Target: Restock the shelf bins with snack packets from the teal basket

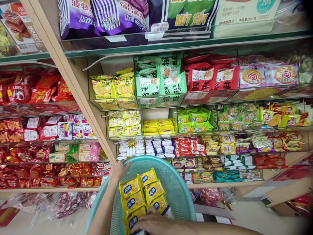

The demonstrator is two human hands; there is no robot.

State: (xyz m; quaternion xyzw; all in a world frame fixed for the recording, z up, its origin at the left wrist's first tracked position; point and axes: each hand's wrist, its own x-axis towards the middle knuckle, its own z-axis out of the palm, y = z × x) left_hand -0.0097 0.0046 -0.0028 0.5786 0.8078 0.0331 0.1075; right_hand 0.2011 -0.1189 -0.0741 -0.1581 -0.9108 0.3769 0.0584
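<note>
At 6 o'clock, the right hand point(153, 222) lies over yellow packets point(132, 202) inside the basket point(178, 192); I cannot tell whether its fingers pinch any. A hasty grab could topple their 2 columns. At the basket's 11 o'clock, the left hand point(120, 169) meets the rim, grip unclear; slack there could let it tip toward the shelves point(158, 49) at 12 o'clock.

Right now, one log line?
left hand: at rim of round teal plastic basket | right hand: on yellow rectangular packets inside | ahead: stocked wooden shelf unit
</note>
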